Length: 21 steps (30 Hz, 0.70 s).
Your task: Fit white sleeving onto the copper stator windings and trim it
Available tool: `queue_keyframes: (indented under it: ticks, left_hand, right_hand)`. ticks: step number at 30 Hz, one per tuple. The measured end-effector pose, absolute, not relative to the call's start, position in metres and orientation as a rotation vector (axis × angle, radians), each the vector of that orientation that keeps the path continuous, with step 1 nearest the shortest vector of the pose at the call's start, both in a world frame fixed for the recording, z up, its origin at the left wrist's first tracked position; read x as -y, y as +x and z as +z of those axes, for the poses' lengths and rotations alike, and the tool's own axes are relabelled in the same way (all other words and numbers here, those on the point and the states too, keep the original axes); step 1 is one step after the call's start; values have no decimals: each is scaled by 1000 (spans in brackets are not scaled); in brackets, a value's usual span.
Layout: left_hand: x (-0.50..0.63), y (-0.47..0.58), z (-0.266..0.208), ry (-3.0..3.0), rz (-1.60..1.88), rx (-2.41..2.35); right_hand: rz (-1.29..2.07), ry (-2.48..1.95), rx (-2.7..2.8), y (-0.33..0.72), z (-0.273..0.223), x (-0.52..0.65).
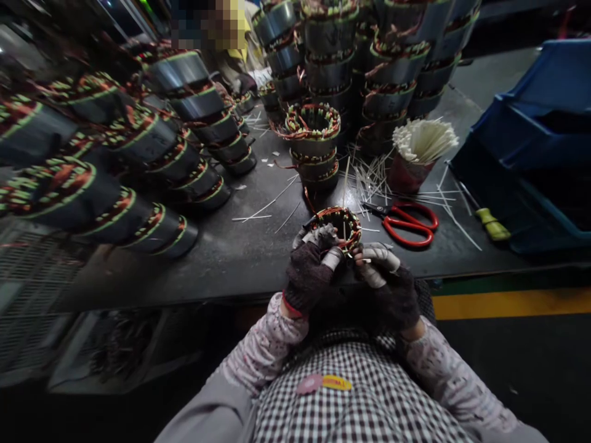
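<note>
Both my hands wear dark fingerless gloves with taped fingertips and meet at the table's near edge. My left hand [310,266] grips the near rim of a motor stator [339,223] wound with copper and red wire. My right hand [385,278] pinches at the stator's right side, where a thin white strip stands up out of the windings. Whether the right fingers hold that strip or a wire is too small to tell.
Red-handled scissors [409,223] lie just right of the stator. A red cup of white strips [418,154] stands behind them, with loose strips scattered about. Stacks of stators [138,160] crowd the left and back. A blue crate [535,135] sits right. Another person [231,37] works far back.
</note>
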<state>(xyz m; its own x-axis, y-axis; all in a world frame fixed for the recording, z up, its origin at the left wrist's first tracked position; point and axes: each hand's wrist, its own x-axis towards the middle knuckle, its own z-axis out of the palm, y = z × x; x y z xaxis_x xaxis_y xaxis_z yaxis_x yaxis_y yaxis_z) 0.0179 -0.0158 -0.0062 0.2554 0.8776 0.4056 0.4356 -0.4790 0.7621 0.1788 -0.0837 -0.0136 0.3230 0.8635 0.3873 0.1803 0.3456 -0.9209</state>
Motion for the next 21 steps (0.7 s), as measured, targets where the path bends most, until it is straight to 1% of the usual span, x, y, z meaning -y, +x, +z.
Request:
queue_keyframes:
  ticks: [4, 6, 13, 18, 21]
  left_hand:
    - [15, 19, -2, 1966, 1184, -1134]
    - [15, 20, 2, 1993, 1207, -1122]
    - [14, 22, 3, 2107, 1238, -1105]
    - [14, 19, 1, 2124, 1203, -1132]
    - [15, 19, 3, 2129, 1209, -1135]
  right_hand:
    - [880, -1136, 987, 184, 2, 79]
    - [942, -1157, 1018, 188, 9, 80]
    - [689, -1209, 1317, 189, 18, 86]
    - [582, -1388, 1350, 183, 14, 76]
    - [547, -1365, 1336, 183, 12, 81]
